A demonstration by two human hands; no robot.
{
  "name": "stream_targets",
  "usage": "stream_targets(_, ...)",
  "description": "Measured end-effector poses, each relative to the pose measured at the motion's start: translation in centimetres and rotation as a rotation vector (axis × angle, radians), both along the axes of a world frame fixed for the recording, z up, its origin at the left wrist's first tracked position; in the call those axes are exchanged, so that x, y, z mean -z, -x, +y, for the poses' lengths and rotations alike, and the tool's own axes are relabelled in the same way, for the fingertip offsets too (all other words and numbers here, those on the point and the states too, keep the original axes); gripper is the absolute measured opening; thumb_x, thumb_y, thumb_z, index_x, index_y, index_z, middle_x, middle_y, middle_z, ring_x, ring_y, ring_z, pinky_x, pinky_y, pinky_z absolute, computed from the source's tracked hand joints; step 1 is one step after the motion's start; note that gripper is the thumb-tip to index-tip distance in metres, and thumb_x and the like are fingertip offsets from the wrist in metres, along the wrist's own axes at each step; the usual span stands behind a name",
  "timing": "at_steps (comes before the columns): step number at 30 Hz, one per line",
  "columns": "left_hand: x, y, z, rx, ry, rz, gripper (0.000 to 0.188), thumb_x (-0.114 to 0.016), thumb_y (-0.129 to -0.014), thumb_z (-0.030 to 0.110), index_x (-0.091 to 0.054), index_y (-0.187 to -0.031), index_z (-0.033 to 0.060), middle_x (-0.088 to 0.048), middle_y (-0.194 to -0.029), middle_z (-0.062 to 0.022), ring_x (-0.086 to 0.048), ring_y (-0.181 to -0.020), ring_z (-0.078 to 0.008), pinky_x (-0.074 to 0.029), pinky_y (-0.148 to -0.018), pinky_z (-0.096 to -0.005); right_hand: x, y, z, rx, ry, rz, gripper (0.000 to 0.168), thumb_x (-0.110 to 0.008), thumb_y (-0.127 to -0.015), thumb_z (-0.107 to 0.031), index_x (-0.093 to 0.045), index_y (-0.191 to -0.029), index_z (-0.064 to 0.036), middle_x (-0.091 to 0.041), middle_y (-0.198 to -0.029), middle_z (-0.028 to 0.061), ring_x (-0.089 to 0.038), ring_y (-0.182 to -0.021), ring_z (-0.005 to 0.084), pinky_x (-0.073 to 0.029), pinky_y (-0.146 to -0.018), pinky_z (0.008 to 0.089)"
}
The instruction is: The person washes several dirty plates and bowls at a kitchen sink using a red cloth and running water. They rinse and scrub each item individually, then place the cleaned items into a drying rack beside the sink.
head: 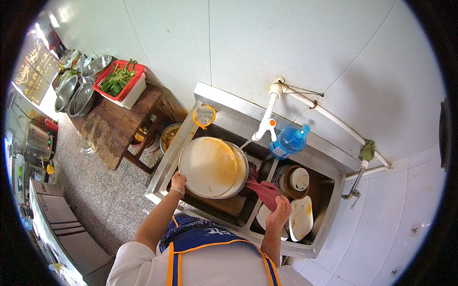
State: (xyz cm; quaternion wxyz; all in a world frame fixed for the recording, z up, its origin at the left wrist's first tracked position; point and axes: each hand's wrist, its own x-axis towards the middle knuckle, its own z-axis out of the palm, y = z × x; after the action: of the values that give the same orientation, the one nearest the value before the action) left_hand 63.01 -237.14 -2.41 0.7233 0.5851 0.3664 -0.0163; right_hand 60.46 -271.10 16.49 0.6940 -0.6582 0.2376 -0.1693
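Observation:
My left hand grips the rim of a large round pan, which is tilted over the left basin of a steel double sink. A yellowish-brown film covers part of the pan's pale surface. A second round rim shows just beneath it. Right of the pan, my right hand is closed on a dark red cloth, whose far end hangs by the pan's edge. Behind them a white plastic tap reaches over the left basin, with a thin stream at its spout. Soiled white dishes and bowls lie in the right basin.
A blue pump bottle stands at the sink's divider. An orange-rimmed mesh strainer rests on the back left ledge. To the left, a wooden table holds metal bowls and a red basket of leafy greens. Another tap is at right.

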Motion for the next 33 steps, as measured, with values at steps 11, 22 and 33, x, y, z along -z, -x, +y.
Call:
stream_targets(11,-4.7,-3.2,0.7,0.02,-0.538,-0.369,0.015,-0.042,-0.066,-0.004,-0.05,-0.079,-0.0005,-0.047,-0.062,-0.0035,-0.042,-0.058,-0.0115,-0.036,-0.055,-0.0252,-10.6,-5.2,-0.9,-0.234,0.271,-0.091,0.02,-0.049,-0.086,-0.019,-0.052,-0.079,-0.001,-0.048,-0.07,-0.001,-0.041,-0.064,0.0067,-0.036,-0.059,0.0216)
stream_targets(22,-15.9,-4.0,-2.8,0.128,-0.784,-0.464,0.017,-0.044,-0.068,-0.004,-0.048,-0.084,-0.0006,-0.051,-0.075,-0.0133,-0.051,-0.073,-0.0213,-0.04,-0.067,-0.0306,-11.5,-4.3,1.7,-0.4,0.1,-0.259,0.017,-0.05,-0.086,-0.018,-0.049,-0.083,-0.001,-0.045,-0.074,-0.0014,-0.039,-0.069,0.0068,-0.033,-0.064,0.0209)
stream_targets(33,-6.0,-6.8,-3.2,0.033,-0.108,-0.262,0.033,-0.041,-0.06,-0.006,-0.06,-0.086,-0.0001,-0.051,-0.063,-0.0003,-0.045,-0.054,-0.01,-0.035,-0.048,-0.022,-16.4,-10.2,9.7,-0.954,-0.217,-0.507,0.023,-0.05,-0.085,-0.009,-0.042,-0.105,0.0,-0.053,-0.099,0.0104,-0.055,-0.077,0.0124,-0.046,-0.055,0.0245)
